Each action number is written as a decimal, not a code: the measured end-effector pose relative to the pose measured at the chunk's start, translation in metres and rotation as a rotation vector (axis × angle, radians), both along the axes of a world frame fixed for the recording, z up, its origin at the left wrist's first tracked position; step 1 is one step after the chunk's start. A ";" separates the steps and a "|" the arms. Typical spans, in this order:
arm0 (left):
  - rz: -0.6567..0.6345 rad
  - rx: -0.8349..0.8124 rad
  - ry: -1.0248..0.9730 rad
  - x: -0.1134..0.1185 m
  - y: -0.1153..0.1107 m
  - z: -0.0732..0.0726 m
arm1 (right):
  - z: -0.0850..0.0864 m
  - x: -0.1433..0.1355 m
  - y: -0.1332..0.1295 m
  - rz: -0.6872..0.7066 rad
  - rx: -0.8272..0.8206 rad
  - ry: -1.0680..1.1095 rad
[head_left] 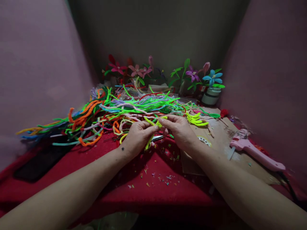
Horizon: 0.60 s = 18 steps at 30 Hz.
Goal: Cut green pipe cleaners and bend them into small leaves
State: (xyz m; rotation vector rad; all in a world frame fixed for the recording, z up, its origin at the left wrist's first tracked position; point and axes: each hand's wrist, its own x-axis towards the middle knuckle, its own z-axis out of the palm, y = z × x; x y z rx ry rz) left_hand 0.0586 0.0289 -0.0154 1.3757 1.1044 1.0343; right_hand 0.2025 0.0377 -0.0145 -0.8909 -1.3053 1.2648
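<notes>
Between my two hands is a yellow pipe cleaner [149, 142], bent, with one end hanging below my left fingers. My left hand [139, 135] pinches it between thumb and fingers. From the other side my right hand [178, 127] grips the same yellow piece near its top, fingertips close to the left ones. Just below the hands lie scissors [157, 138], partly hidden. Right of my right hand sits a bunch of bent yellow pipe cleaner pieces [195, 118]. Behind the hands spreads a large heap of coloured pipe cleaners [146, 105].
A pink glue gun [256, 150] lies on cardboard [219, 134] at the right, its cord running off the edge. A dark phone [40, 163] rests at the left. Pipe cleaner flowers [212, 77] stand along the back. Small scraps dot the red cloth [153, 188].
</notes>
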 end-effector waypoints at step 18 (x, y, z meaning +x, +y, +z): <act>0.006 -0.046 -0.065 0.002 0.000 0.002 | -0.001 -0.003 -0.003 -0.166 0.084 -0.033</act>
